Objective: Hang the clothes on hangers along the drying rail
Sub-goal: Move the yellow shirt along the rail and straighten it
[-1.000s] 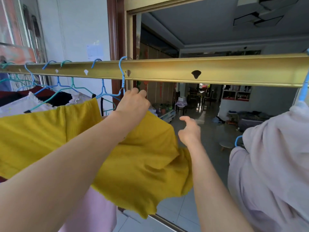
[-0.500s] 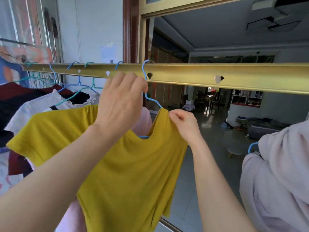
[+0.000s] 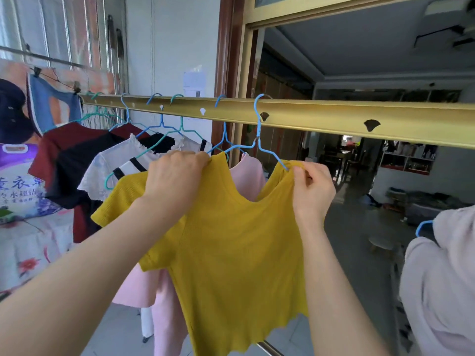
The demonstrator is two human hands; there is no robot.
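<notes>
Fig.: yellow top (image 3: 231, 240) hung mid-scene on blue hanger (image 3: 258, 127) hooked over gold rail (image 3: 321, 116), right of other shirts (image 3: 108, 163); L hand (image 3: 177, 181) and R hand (image 3: 312, 191) each pinched a shoulder, fingers clamped on fabric, prob. to seat it evenly.

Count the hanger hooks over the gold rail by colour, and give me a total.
Blue hooks: 4
Teal hooks: 2, though the far end of the rail is crowded and hard to read
Total: 6
</notes>
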